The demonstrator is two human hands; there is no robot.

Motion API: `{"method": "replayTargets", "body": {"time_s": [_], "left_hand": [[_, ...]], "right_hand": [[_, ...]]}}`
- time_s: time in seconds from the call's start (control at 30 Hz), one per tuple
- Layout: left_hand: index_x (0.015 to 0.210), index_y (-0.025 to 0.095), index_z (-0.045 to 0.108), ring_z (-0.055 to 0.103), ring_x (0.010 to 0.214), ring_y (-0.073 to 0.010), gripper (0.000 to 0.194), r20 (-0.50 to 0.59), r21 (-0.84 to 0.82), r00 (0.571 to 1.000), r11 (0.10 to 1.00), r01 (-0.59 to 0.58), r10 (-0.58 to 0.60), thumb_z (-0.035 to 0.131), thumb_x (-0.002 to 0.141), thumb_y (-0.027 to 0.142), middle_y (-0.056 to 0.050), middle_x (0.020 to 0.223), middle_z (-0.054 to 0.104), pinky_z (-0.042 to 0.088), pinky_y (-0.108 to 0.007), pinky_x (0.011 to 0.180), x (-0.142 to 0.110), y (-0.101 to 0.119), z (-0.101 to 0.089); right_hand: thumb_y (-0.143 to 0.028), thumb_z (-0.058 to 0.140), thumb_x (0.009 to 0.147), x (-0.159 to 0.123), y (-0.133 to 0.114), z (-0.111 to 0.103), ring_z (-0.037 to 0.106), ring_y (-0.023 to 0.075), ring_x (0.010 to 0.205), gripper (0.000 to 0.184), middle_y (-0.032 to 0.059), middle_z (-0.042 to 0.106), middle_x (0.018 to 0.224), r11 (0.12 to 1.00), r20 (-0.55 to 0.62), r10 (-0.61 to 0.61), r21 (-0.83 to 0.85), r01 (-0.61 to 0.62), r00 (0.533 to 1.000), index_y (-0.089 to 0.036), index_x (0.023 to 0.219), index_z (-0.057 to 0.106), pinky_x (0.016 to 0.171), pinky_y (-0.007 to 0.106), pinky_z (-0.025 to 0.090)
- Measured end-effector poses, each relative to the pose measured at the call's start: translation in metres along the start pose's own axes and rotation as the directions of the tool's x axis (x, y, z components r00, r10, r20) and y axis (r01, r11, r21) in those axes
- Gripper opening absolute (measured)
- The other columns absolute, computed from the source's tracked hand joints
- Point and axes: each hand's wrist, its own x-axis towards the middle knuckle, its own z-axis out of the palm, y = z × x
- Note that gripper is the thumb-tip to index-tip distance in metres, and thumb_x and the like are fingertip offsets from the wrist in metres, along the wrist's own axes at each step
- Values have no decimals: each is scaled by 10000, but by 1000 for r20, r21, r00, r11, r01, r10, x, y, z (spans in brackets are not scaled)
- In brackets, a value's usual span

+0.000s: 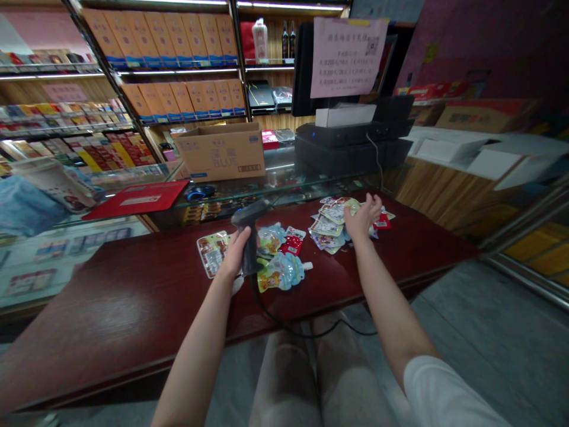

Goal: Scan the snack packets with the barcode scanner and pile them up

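My left hand is wrapped round the grip of a black barcode scanner, held upright over the dark red table. Its cable runs down past the table's front edge. Beneath and beside the scanner lie a snack packet, a blue-green spout pouch with a white cap, another similar pouch and a small red packet. On the right, my right hand rests at a pile of snack packets, fingers bent at its right side. A red packet shows just beyond that hand. Whether the fingers grip a packet cannot be made out.
The dark red table meets a glass counter behind. On the counter stand a cardboard box, a black cash drawer and a monitor with a paper sign. A red folder and a cup are at left.
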Motion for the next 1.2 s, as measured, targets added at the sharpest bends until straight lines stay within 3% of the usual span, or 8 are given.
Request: {"method": "replayTargets", "body": {"time_s": [0.1, 0.2, 0.27, 0.37, 0.63, 0.83, 1.0, 1.2], "left_hand": [[665, 176, 607, 513, 540, -134, 553, 0, 0, 1000, 1000, 4, -4, 592, 746, 723, -30, 625, 593, 395, -248, 483, 1, -2, 2], [685, 172, 622, 490, 524, -125, 564, 18, 8, 1000, 1000, 8, -8, 601, 736, 733, -27, 621, 592, 389, -252, 485, 1, -3, 4], [690, 170, 630, 476, 516, -122, 574, 27, 20, 1000, 1000, 11, -11, 600, 735, 741, -28, 617, 589, 381, -253, 483, 0, -3, 4], [657, 175, 622, 471, 517, -124, 578, 15, 31, 1000, 999, 14, -15, 589, 742, 746, -26, 602, 570, 374, -256, 481, -2, -2, 4], [760, 176, 640, 487, 525, -135, 554, 13, -3, 1000, 1000, 21, -21, 619, 730, 729, -12, 597, 572, 378, -263, 494, -4, 2, 7], [799, 176, 645, 494, 529, -136, 543, 10, 8, 1000, 1000, 28, -28, 617, 737, 715, -12, 600, 577, 373, -259, 499, -7, 2, 11], [683, 180, 616, 488, 540, -127, 536, 67, 41, 997, 998, 37, -39, 587, 765, 709, -33, 631, 595, 368, -255, 505, -12, 3, 18], [786, 182, 629, 521, 562, -145, 542, 205, 67, 977, 996, 52, -65, 609, 750, 722, -32, 650, 621, 407, -266, 535, -12, -7, 28]], "right_hand": [[-356, 523, 882, -14, -23, -8, 462, 343, 1297, 453, 186, 536, 1343, 953, 146, -302, 78, 293, 942, -166, 1290, 579, 1116, 572, 306], [-426, 566, 901, -41, -48, -6, 521, 310, 1232, 354, 127, 636, 1235, 806, 401, -585, 184, 563, 705, -217, 1163, 680, 1176, 572, 209], [-523, 611, 875, -57, -59, 0, 528, 332, 1220, 366, 124, 663, 1189, 751, 539, -620, 196, 631, 570, -227, 1054, 731, 1188, 613, 134], [-616, 621, 844, -68, -65, 7, 570, 341, 1143, 435, 128, 691, 1075, 755, 653, -557, 139, 641, 513, -218, 962, 749, 1178, 644, 111], [-583, 726, 734, -54, -61, 14, 602, 343, 1099, 408, 100, 676, 1067, 861, 718, -411, 104, 499, 561, -232, 924, 639, 1146, 663, 162], [-303, 756, 653, -44, -53, 22, 646, 273, 910, 407, 20, 658, 901, 951, 638, -289, 275, 140, 713, -246, 985, 529, 1039, 546, 398], [-301, 755, 631, -28, -42, 23, 635, 243, 953, 464, 44, 664, 1020, 737, 471, -109, 629, -247, 875, -230, 1050, 569, 945, 451, 510], [-390, 763, 691, -13, -28, 20, 657, 227, 880, 373, 16, 696, 933, 414, 540, 64, 750, -515, 839, -253, 1007, 619, 784, 416, 598]]}}
